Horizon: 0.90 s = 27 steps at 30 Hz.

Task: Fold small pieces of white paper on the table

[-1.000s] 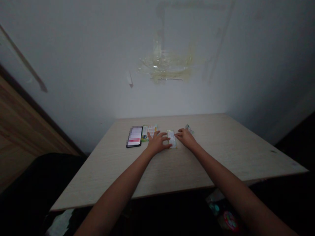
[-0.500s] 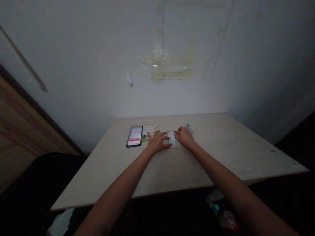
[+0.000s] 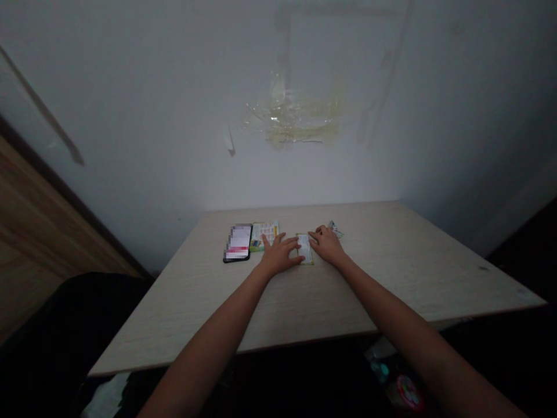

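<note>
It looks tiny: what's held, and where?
Left hand and right hand fingers touch the sides of a flat white-and-yellow packet lying on a pale table.

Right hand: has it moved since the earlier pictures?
Yes, slightly: the right hand has shifted up the view, toward the small packet, judged against the black phone, which has stayed in place.

Scuffed white wall [image 3: 143, 116] with yellowed tape residue [image 3: 293, 119]; wood panel [image 3: 39, 220] at left; pale wood-grain bench [image 3: 391, 273] against wall; dim light.
</note>
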Each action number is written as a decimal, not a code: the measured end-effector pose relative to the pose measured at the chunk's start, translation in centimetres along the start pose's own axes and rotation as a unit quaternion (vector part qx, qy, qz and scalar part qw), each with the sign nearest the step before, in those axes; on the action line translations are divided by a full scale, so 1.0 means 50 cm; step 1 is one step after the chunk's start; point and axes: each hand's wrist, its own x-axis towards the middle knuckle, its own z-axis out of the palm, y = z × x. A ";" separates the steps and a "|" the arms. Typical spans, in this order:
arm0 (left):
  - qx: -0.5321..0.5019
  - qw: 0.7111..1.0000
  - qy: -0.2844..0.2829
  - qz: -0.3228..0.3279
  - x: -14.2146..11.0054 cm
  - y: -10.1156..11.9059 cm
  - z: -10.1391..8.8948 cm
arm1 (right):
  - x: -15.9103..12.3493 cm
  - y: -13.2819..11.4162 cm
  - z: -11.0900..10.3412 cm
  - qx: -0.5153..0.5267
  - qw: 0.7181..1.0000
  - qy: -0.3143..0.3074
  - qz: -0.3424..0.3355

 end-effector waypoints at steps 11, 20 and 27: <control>0.009 1.000 -0.021 0.004 0.000 0.000 0.000 | -0.014 0.036 -0.001 0.196 0.980 -0.010 -0.010; 0.004 0.999 -0.034 0.007 0.003 -0.010 0.004 | -0.016 0.032 -0.013 0.220 0.975 -0.027 0.001; 0.013 0.999 -0.051 0.013 0.006 -0.010 -0.004 | -0.001 0.042 0.006 0.118 0.991 -0.012 -0.054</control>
